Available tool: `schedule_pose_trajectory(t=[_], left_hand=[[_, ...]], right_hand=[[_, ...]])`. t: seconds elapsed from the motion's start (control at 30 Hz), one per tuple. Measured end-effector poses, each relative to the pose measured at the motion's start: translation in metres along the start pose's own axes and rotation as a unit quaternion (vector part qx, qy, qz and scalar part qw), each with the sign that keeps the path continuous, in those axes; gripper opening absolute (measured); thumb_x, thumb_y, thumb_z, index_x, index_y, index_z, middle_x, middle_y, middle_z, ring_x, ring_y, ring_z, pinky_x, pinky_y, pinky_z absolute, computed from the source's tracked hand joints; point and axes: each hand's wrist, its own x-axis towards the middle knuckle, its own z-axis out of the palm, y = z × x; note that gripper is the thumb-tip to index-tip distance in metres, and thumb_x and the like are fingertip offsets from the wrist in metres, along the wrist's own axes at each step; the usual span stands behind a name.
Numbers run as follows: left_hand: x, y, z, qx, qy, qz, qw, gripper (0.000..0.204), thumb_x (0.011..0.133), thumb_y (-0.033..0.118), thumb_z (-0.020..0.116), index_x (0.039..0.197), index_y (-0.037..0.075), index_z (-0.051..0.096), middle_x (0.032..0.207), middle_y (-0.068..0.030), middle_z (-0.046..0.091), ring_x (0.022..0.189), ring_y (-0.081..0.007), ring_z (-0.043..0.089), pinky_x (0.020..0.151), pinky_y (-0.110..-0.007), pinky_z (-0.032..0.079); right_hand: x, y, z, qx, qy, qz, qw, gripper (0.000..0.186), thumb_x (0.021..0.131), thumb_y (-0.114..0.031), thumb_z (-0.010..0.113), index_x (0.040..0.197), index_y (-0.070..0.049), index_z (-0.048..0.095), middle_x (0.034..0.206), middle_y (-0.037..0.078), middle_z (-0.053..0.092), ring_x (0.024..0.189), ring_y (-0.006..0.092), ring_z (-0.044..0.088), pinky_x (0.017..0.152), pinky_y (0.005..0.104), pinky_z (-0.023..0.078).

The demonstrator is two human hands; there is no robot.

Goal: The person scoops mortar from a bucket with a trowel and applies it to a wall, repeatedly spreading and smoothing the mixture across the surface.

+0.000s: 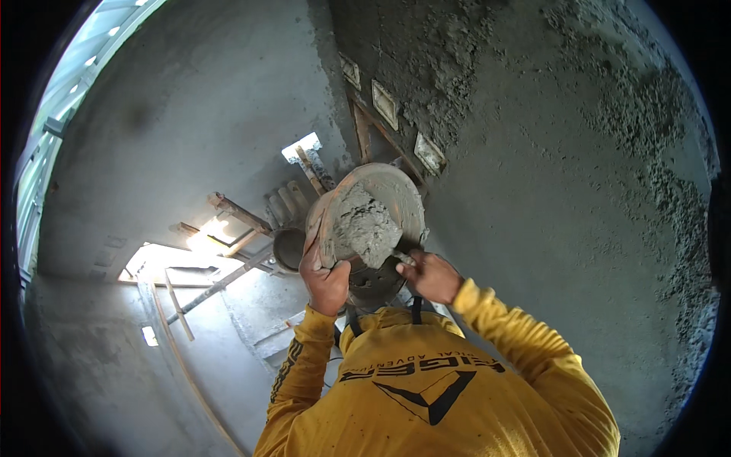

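Note:
A round, mortar-smeared basin (407,186) is held up in front of my chest. My left hand (327,286) grips its near left side, the thumb at the rim and the fingers along the outside. A heap of wet grey mortar (368,225) shows in the mouth of the basin. My right hand (434,277) is closed on the mortar-coated handle of a trowel (403,257) at the near right of the rim. The trowel's blade is hidden by the mortar, so its shape cannot be made out.
A wall with rough wet mortar (647,152) rises on the right, with diamond-shaped openings (430,154) near its edge. A smooth grey wall (198,99) stands at the left. Below the basin are a dark bucket (289,248), wooden timbers (240,212) and a bright opening (179,263).

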Motion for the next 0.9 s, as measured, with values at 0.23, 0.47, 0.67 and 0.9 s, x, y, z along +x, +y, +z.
schedule_pose_trajectory(t=[0.23,0.47,0.67,0.9], left_hand=[[-0.015,-0.026,-0.006,-0.152,0.092,-0.062,0.982,0.065,0.072,-0.011,0.052,0.137,-0.010,0.049,0.133,-0.0105,0.058,0.119,-0.0191,0.055,0.105,-0.029,0.040],[-0.029,-0.091,-0.045,-0.049,0.152,-0.050,0.986,0.053,0.074,-0.004,0.054,0.127,-0.009,0.058,0.120,-0.0108,0.064,0.109,-0.0189,0.060,0.098,-0.030,0.045],[-0.054,-0.110,-0.099,-0.039,0.221,-0.243,0.944,0.053,0.072,-0.001,0.055,0.124,-0.007,0.061,0.116,-0.0117,0.065,0.104,-0.0223,0.062,0.094,-0.032,0.048],[-0.146,-0.120,-0.196,0.102,0.303,-0.220,0.922,0.057,0.076,-0.002,0.052,0.133,-0.004,0.055,0.120,-0.0110,0.064,0.101,-0.0202,0.063,0.086,-0.031,0.053]], right_hand=[[0.004,0.009,-0.007,-0.047,-0.019,0.071,0.996,0.045,0.097,-0.042,0.055,0.096,0.002,0.064,0.090,0.028,0.065,0.090,0.0469,0.063,0.078,0.0518,0.051],[0.029,-0.003,-0.013,-0.132,-0.006,0.090,0.987,0.042,0.091,-0.040,0.065,0.102,0.000,0.061,0.091,0.028,0.069,0.094,0.0442,0.067,0.083,0.0509,0.052],[0.083,-0.037,0.011,-0.134,-0.037,-0.072,0.988,0.035,0.096,-0.035,0.056,0.112,-0.004,0.053,0.088,0.025,0.070,0.081,0.0445,0.068,0.072,0.0520,0.055],[0.168,-0.109,0.026,0.233,-0.311,-0.047,0.920,0.032,0.096,-0.032,0.064,0.104,-0.002,0.058,0.077,0.015,0.068,0.064,0.0231,0.066,0.059,0.0373,0.053]])
